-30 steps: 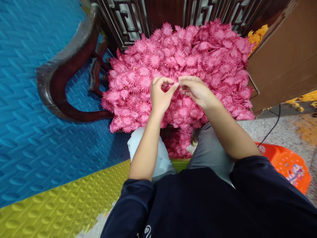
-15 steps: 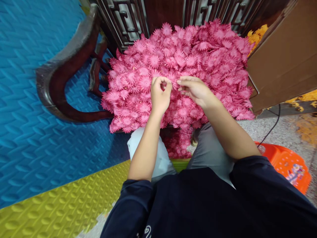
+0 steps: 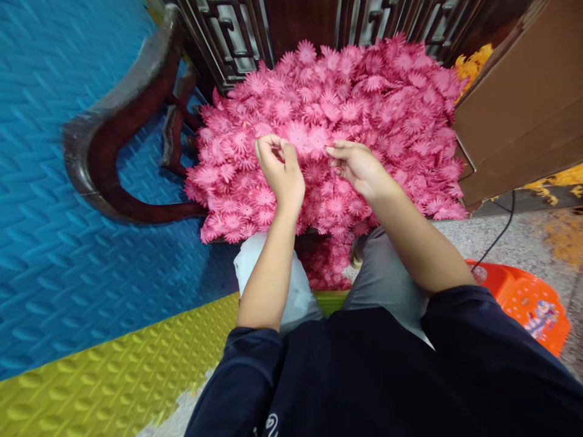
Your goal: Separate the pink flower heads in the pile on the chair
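Observation:
A big heap of pink artificial flowers [image 3: 382,115] with many thin petals spreads out before me. Over the heap, my left hand [image 3: 281,173] pinches with thumb and forefinger at the left edge of a pale pink flower [image 3: 297,137]. Beside it, a second pale flower [image 3: 317,142] meets the fingertips of my right hand [image 3: 359,168], which are closed in a pinch. The two flowers lie side by side between my hands, their petals touching or overlapping. Whether they are joined I cannot tell.
A dark curved wooden chair arm [image 3: 98,158] stands left on blue matting [image 3: 36,243]. At right are a brown cardboard box [image 3: 519,115], orange flower pieces [image 3: 473,64], a black cable [image 3: 498,233] and an orange plastic stool [image 3: 523,300]. Dark lattice panels [image 3: 228,36] rise behind the heap.
My left hand has moved left and turned outward, away from my right hand. Two flat pale flowers now show between the hands. The right hand has hardly moved.

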{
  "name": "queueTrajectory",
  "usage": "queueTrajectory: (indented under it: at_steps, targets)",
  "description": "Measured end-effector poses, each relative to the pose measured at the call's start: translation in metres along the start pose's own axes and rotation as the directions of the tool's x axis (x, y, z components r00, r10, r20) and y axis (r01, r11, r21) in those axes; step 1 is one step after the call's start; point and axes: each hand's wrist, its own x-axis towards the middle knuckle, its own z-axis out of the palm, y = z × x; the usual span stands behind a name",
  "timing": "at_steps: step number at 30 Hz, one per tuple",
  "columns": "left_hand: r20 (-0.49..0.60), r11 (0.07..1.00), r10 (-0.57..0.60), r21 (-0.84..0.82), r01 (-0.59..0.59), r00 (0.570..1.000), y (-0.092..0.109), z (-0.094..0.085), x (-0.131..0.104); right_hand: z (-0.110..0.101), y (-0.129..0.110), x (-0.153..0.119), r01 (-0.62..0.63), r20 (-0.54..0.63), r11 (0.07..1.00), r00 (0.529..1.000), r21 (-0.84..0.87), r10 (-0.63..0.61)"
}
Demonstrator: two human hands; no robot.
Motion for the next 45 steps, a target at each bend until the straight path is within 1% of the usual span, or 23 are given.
queueTrajectory:
  at_steps: [2, 4, 8, 10, 12, 14, 17, 19, 22, 23, 26, 28, 31, 33, 37, 41, 45]
  targets:
    - [-0.042, 1.000, -0.009, 0.002, 0.010, 0.999, 0.000, 0.000, 0.000, 0.005, 0.002, -0.002, 0.014, 0.003, 1.000, 1.000, -0.002, -0.014]
    - [-0.096, 0.999, -0.032, 0.006, 0.033, 0.995, -0.005, -0.003, 0.005, 0.005, 0.004, -0.001, 0.026, -0.021, 1.000, 0.999, 0.001, -0.026]
    - [-0.265, 0.991, -0.114, 0.039, 0.128, 0.958, -0.021, -0.016, 0.026, -0.005, 0.001, 0.008, 0.010, -0.104, 1.000, 0.994, -0.021, -0.012]
    - [-0.269, 0.981, -0.144, 0.087, 0.173, 0.952, -0.023, -0.024, 0.035, -0.012, -0.001, 0.012, 0.021, -0.082, 0.999, 0.996, -0.042, -0.024]
    - [-0.218, 0.969, -0.138, 0.173, 0.177, 0.966, -0.019, -0.029, 0.036, -0.015, -0.001, 0.013, 0.033, -0.042, 0.998, 0.998, -0.053, -0.035]
    - [-0.148, 0.953, -0.109, 0.264, 0.146, 0.983, -0.009, -0.030, 0.031, -0.014, 0.000, 0.011, 0.036, -0.015, 0.998, 0.999, -0.059, -0.037]
    - [-0.035, 0.942, -0.074, 0.325, 0.082, 0.997, 0.008, -0.025, 0.017, -0.008, 0.004, 0.008, 0.047, -0.003, 0.996, 0.999, -0.070, -0.047]
    - [0.046, 0.936, -0.050, 0.350, 0.031, 0.998, 0.015, -0.020, 0.009, -0.006, 0.005, 0.006, 0.065, 0.002, 0.995, 0.998, -0.078, -0.065]
    - [0.197, 0.922, -0.017, 0.382, -0.061, 0.980, 0.017, -0.013, 0.002, -0.005, 0.006, 0.006, 0.078, 0.004, 0.993, 0.997, -0.092, -0.078]
    - [0.232, 0.919, -0.017, 0.387, -0.077, 0.973, 0.017, -0.012, 0.001, -0.005, 0.006, 0.007, 0.082, 0.000, 0.992, 0.997, -0.094, -0.082]
    - [0.257, 0.925, -0.017, 0.372, -0.082, 0.966, 0.017, -0.009, -0.001, -0.008, 0.007, 0.010, 0.104, -0.006, 0.990, 0.994, -0.091, -0.105]
    - [0.273, 0.933, 0.006, 0.344, -0.103, 0.962, 0.020, -0.009, -0.002, -0.010, 0.008, 0.012, 0.123, 0.000, 0.988, 0.992, -0.090, -0.124]
    - [0.347, 0.938, 0.049, 0.308, -0.163, 0.936, 0.023, -0.008, -0.003, -0.011, 0.010, 0.014, 0.133, 0.024, 0.986, 0.991, -0.097, -0.131]
    - [0.379, 0.943, 0.063, 0.280, -0.179, 0.923, 0.023, -0.008, -0.004, -0.011, 0.010, 0.014, 0.135, 0.043, 0.986, 0.990, -0.100, -0.131]
    - [0.384, 0.967, 0.061, 0.207, -0.150, 0.921, 0.019, -0.007, -0.003, -0.012, 0.010, 0.015, 0.130, 0.075, 0.987, 0.989, -0.089, -0.124]
    - [0.404, 0.994, 0.005, 0.094, -0.047, 0.915, 0.018, -0.008, 0.000, -0.012, 0.009, 0.014, 0.104, 0.108, 0.992, 0.989, -0.065, -0.096]
    - [0.414, 0.999, -0.046, 0.003, 0.050, 0.909, 0.020, -0.010, 0.003, -0.012, 0.009, 0.013, 0.092, 0.143, 0.994, 0.986, -0.064, -0.082]
